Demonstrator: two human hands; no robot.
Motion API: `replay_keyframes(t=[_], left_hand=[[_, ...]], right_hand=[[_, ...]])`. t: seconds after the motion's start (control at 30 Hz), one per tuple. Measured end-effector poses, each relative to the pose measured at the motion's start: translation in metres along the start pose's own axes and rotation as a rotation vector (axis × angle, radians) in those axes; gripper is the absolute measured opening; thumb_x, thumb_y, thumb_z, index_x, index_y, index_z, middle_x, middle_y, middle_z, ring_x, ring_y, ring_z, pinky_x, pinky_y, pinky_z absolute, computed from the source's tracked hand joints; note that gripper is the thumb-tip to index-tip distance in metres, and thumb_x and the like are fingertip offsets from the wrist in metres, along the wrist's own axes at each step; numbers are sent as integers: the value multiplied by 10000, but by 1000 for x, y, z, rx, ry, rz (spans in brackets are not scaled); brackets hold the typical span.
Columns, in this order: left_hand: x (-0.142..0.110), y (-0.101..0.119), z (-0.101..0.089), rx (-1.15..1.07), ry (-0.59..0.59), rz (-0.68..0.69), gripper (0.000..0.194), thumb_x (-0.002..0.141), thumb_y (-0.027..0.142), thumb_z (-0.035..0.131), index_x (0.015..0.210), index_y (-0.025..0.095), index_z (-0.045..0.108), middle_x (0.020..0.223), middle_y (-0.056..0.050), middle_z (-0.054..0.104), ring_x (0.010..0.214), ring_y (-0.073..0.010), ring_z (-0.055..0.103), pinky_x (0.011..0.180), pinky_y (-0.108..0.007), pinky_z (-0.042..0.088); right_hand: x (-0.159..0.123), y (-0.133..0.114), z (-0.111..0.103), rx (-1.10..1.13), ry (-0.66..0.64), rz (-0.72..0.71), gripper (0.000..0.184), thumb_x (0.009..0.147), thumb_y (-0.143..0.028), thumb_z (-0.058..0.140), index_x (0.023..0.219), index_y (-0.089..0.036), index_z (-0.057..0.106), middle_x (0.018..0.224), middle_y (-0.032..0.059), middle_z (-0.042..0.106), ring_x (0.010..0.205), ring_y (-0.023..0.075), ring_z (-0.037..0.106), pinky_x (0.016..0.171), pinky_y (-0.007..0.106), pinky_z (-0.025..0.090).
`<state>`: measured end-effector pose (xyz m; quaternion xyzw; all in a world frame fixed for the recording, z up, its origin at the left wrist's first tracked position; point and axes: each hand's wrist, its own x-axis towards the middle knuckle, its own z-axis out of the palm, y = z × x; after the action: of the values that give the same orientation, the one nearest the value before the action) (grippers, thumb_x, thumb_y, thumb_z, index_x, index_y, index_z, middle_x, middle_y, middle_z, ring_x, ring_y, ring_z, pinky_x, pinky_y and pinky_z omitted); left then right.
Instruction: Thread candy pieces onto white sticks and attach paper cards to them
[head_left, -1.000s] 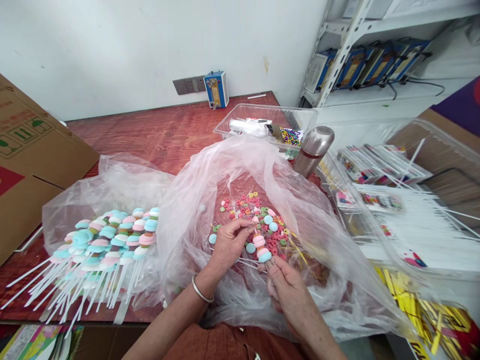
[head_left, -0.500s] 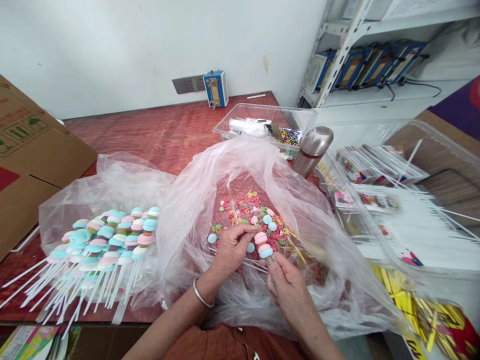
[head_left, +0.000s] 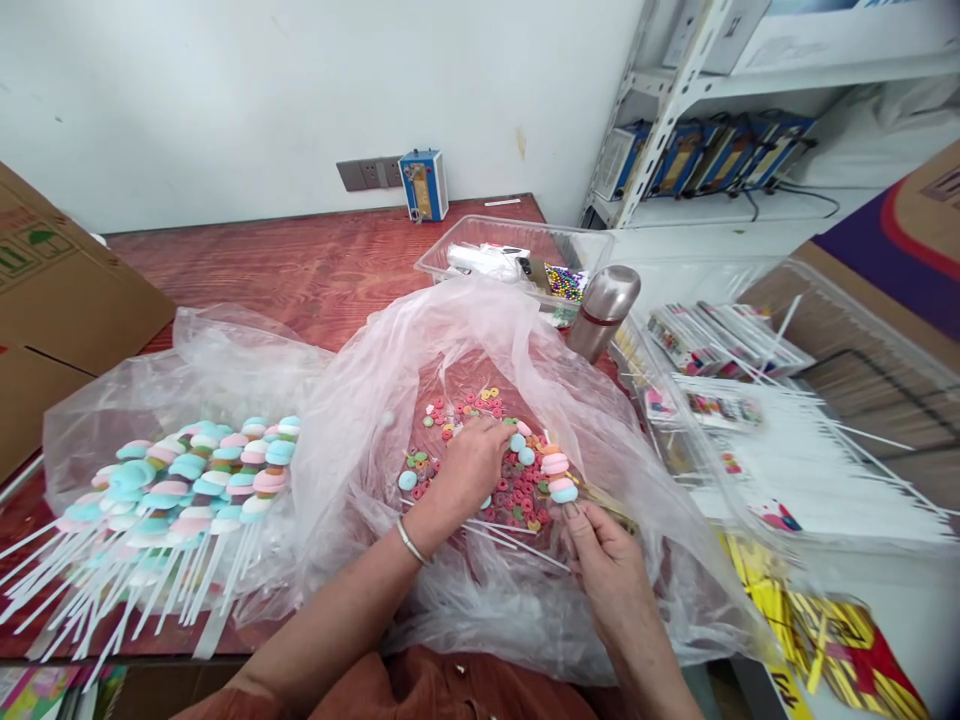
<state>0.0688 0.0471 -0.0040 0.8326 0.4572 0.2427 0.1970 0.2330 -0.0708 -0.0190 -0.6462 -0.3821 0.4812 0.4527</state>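
The fingers of the left hand [head_left: 474,472] bend down among the loose rings [head_left: 517,490]; their tips are turned from view, so whether they grasp a piece cannot be determined. The fingers of the right hand [head_left: 609,560] pinch one skewer [head_left: 557,475] at its lower end, concealing that section of its stick.

The skewer's long axis rises from the right fingers and leans slightly left; its tip points away from the wearer. Nearest the right fingers sits one blue disc, followed by pink discs (their edges merge, so a firm count is not possible), then an orange ring near the tip.

Two blue discs [head_left: 526,456] lie just right of the left fingertips. Loose white sticks [head_left: 517,541] lie between the two hands, on the near side. Well left of the left fingers rests a pile of filled skewers [head_left: 199,475] (overlap prevents counting). One steel flask [head_left: 604,308] stands beyond the right fingers. One cardboard box [head_left: 71,290], far left of both hands, is cut off.
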Motion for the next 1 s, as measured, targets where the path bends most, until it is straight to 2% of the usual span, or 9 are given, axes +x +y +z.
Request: replay_keyframes(t=[0.13, 0.23, 0.3, 0.37, 0.47, 0.6, 0.7, 0.87, 1.0], left_hand=[[15, -4, -3, 28, -5, -14, 291, 874, 47, 504, 1015, 183, 719, 964, -83, 717, 947, -219, 624, 899, -368, 474], [6, -11, -23, 30, 44, -103, 243, 858, 46, 521, 945, 166, 713, 952, -75, 710, 913, -203, 623, 853, -330, 470], [-7, -18, -40, 64, 27, -162, 203, 857, 72, 532, 868, 173, 708, 865, -48, 700, 832, -186, 619, 788, -299, 464], [-25, -24, -55, 80, -18, -191, 198, 858, 95, 539, 825, 188, 710, 801, -26, 692, 782, -175, 615, 761, -284, 457], [-55, -30, -66, 80, -25, -222, 217, 878, 116, 529, 852, 200, 728, 834, -35, 706, 792, -184, 632, 768, -290, 466], [-84, -38, -66, 189, 53, -326, 263, 854, 56, 505, 956, 170, 719, 927, -81, 692, 865, -207, 639, 795, -313, 489], [-92, -45, -64, 239, 23, -359, 304, 840, 46, 508, 1038, 168, 703, 1004, -96, 685, 922, -223, 633, 840, -344, 495], [-91, -52, -64, 246, -93, -310, 214, 825, 76, 558, 950, 183, 694, 986, -84, 678, 971, -244, 617, 889, -382, 476], [-91, -49, -65, 200, -12, -331, 125, 816, 87, 559, 857, 176, 637, 924, -75, 649, 912, -237, 595, 841, -381, 473]], right_hand=[[-2, 1, -9, -135, 3, -50, 365, 880, -513, 519, 701, -203, 594, 568, -36, 489, 527, 126, 406, 508, 233, 330], [-5, -4, -7, -251, -24, -84, 310, 858, -472, 535, 821, -193, 663, 710, 11, 636, 672, 176, 546, 631, 258, 417], [-5, -11, -1, -358, -58, -115, 311, 849, -442, 532, 918, -189, 698, 799, 35, 696, 755, 209, 599, 708, 282, 438], [-3, -20, 10, -489, -119, -156, 299, 855, -396, 502, 933, -196, 711, 764, 33, 704, 728, 214, 610, 697, 281, 427], [2, -35, 32, -685, -224, -224, 260, 869, -304, 467, 916, -213, 706, 715, 30, 702, 672, 204, 610, 627, 262, 374], [12, -44, 60, -961, -281, -242, 179, 879, -253, 498, 953, -213, 656, 761, 58, 727, 699, 219, 645, 583, 266, 278], [16, -40, 72, -1074, -284, -226, 137, 878, -246, 524, 974, -211, 616, 772, 67, 733, 712, 228, 659, 566, 274, 221], [19, -28, 71, -1036, -245, -229, 151, 906, -257, 488, 930, -201, 627, 771, 73, 726, 711, 230, 650, 578, 279, 243], [22, -25, 57, -658, -188, -239, 196, 881, -353, 535, 852, -195, 648, 744, 32, 692, 693, 196, 605, 622, 263, 344]])
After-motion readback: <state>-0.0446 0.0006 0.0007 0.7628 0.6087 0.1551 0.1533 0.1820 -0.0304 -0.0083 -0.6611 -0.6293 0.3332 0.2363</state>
